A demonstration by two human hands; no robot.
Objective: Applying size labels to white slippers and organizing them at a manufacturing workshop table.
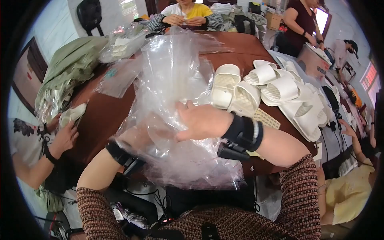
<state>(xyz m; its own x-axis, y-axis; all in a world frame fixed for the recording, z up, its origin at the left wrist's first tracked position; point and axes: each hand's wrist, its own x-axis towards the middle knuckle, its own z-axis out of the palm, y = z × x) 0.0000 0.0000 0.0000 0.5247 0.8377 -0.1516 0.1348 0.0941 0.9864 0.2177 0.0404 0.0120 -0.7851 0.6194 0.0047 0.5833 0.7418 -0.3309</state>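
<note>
Working over a brown table (248, 46) spanning the middle of the frame, facing clear plastic bags (172, 72) spread at centre, probably lying there for easy reach by both hands. Having white slippers (282, 90) heaped at centre right, seemingly set aside to leave room for the plastic, with a pale label sheet (267, 119) just beside. Bending both elbows outward, angling forearms (276, 146) in from the lower corners. Holding the left hand (146, 130) beneath film, left of centre, without showing whether grasping or released; laying the right hand (202, 120) on the plastic, parting thumb from fingers, but hiding any pinch.
</note>
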